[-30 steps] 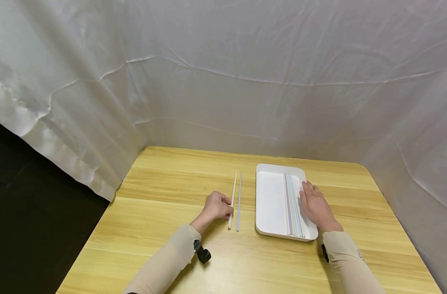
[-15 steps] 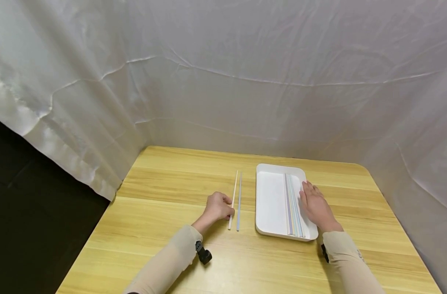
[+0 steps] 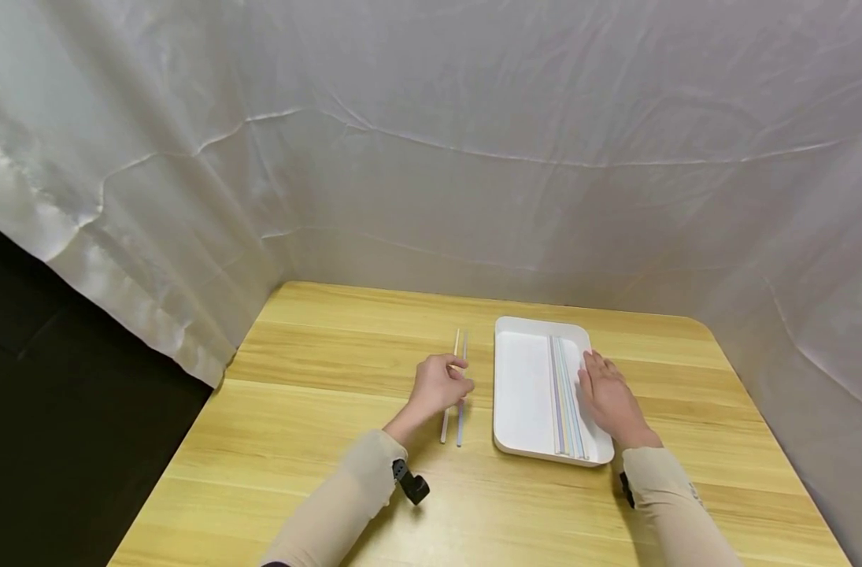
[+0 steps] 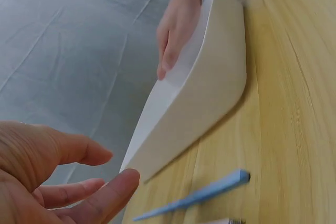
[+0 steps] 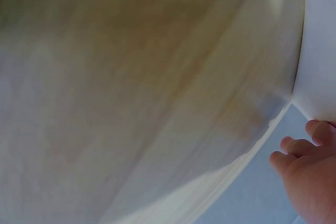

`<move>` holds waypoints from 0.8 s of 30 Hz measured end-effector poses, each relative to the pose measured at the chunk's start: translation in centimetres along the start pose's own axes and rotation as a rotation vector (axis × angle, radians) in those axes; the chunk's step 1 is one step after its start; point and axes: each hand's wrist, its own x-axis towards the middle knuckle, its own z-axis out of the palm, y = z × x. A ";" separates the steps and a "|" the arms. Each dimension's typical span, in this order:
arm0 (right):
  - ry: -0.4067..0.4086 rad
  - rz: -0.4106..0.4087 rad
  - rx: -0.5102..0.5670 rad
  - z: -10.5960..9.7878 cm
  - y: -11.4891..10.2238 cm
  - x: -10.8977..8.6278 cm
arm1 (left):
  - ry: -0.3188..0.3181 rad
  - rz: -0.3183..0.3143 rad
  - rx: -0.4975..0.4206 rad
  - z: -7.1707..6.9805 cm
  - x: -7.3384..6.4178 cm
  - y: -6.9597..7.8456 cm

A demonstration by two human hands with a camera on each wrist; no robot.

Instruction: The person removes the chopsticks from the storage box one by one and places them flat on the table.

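In the head view my left hand is over two chopsticks that lie side by side on the table. One is a cream chopstick, the other a blue chopstick. The left wrist view shows this hand's thumb and fingers apart, nothing held between them, with the blue chopstick below on the wood. To the right stands a white tray, and several pastel chopsticks lie lengthwise along its right half. My right hand rests on the tray's right rim, fingers fairly straight.
The wooden table carries everything. A pale curtain hangs behind and around it. A black wrist camera sits at the left sleeve's cuff.
My left hand has let go of the cream chopstick and moved right, over the blue one. The cream chopstick stays on the table. My right hand and the tray hold their place.
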 end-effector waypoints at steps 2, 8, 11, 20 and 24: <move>0.001 -0.001 0.003 0.0 0.0 0.0 | -0.007 0.004 -0.037 0.4 0.0 0.4; 0.006 -0.007 0.000 0.0 0.1 0.0 | -0.065 0.004 -0.171 1.8 0.0 1.6; 0.007 -0.008 -0.001 -0.1 0.1 0.0 | -0.090 -0.002 -0.200 2.7 -0.2 2.1; -0.001 -0.002 -0.001 -0.2 0.0 0.0 | -0.169 -0.040 -0.268 5.7 -0.1 2.9; -0.001 -0.004 0.000 -0.2 -0.1 -0.1 | -0.212 -0.067 -0.287 6.9 0.2 2.8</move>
